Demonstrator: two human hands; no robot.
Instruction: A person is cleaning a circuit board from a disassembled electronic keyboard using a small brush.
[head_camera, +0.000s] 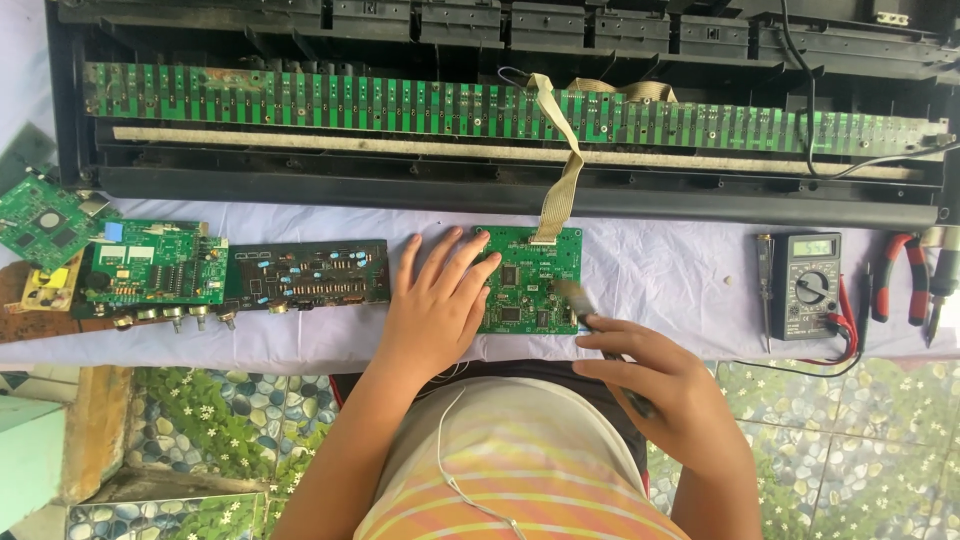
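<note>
The left hand (432, 305) is lying flat and spread open on the bench (650, 270), its fingertips pressing down on the left edge of a small green circuit board (535, 275) and gripping nothing. That board is sitting near the middle of the bench, close to the front edge, just ahead of the person's body. The right hand (660, 385) is curling closed around the dark handle of a small brush (585, 305), whose bristles are touching the board's lower right corner; the bristle end is blurring, so its exact shape is hard to tell. A flat beige ribbon cable (562, 170) is running from the board's far edge up to a long green strip board (400, 105) inside an opened black keyboard casing (500, 190) that is spanning the bench's back edge. Toward the left edge of the bench, a dark circuit board (305, 275) is lying just beside a green board with metal jacks (150, 268), and another green board (40, 225) is resting tilted at the far left. Toward the right edge, a digital multimeter (810, 285) is lying with a screwdriver (764, 290) just to its left, and red-handled pliers (900, 275) are lying further right. A pale cloth is covering the bench, and a white cord (450, 460) is hanging down the person's striped shirt.
</note>
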